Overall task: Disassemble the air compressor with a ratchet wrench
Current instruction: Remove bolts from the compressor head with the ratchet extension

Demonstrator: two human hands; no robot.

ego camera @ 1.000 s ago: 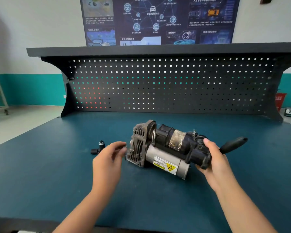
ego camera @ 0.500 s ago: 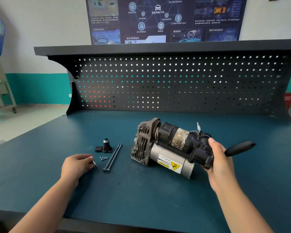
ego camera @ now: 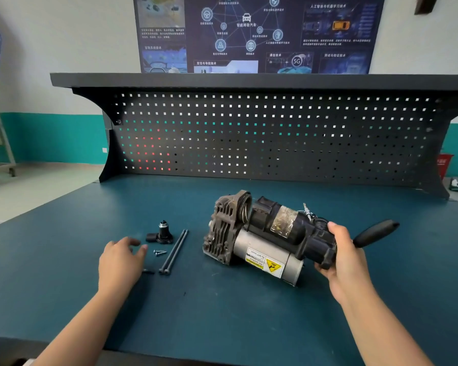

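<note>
Compressor (ego camera: 262, 239) mid-bench, ribbed metal end to the left, black end gripped in the right hand (ego camera: 341, 260) with fingers curled round it. Wrench handle (ego camera: 376, 232) jutting out just beyond that hand; unclear whether held too. Left hand (ego camera: 119, 262) loose, holding nothing, fingers spread low over the bench (ego camera: 222, 313) just beside 2 small screws (ego camera: 160, 252), with 2 long bolts (ego camera: 173, 250), a black fitting (ego camera: 162, 233) and 1 more screw (ego camera: 148, 272) near.

Probably parking removed fasteners: keep them grouped left, well apart from the compressor, to stop any rolling under it. Brace the body firmly before swinging the wrench.

Best room for the handle's arc apparently right and front. Near edge close under the forearms; pegboard (ego camera: 275, 136) well behind.
</note>
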